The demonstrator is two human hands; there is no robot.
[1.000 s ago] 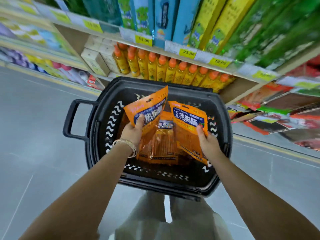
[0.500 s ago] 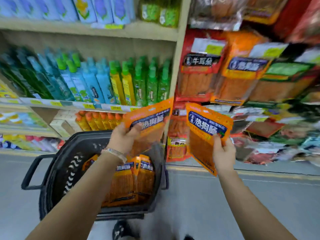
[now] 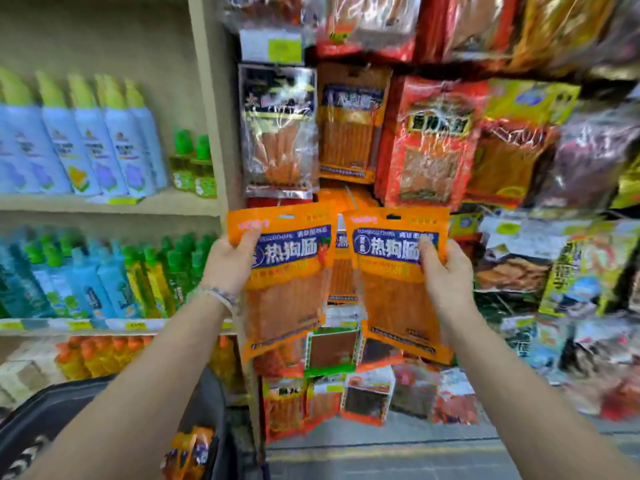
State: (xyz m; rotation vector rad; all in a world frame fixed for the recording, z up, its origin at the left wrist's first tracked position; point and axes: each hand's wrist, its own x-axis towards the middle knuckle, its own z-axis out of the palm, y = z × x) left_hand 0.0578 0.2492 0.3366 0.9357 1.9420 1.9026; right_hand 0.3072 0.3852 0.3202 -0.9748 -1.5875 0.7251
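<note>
Hands: left hand (image 3: pixel 230 261) grips left packet (image 3: pixel 291 282), right hand (image 3: pixel 446 275) grips right packet (image 3: pixel 388 289), each near its top.
Packets: hang-holes uppermost, probably for hooking onto snack rack (image 3: pixel 349 133).

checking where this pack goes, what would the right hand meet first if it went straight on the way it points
Probably the hanging snack packs right behind the orange pack that the right hand holds; depth is unclear.
</note>
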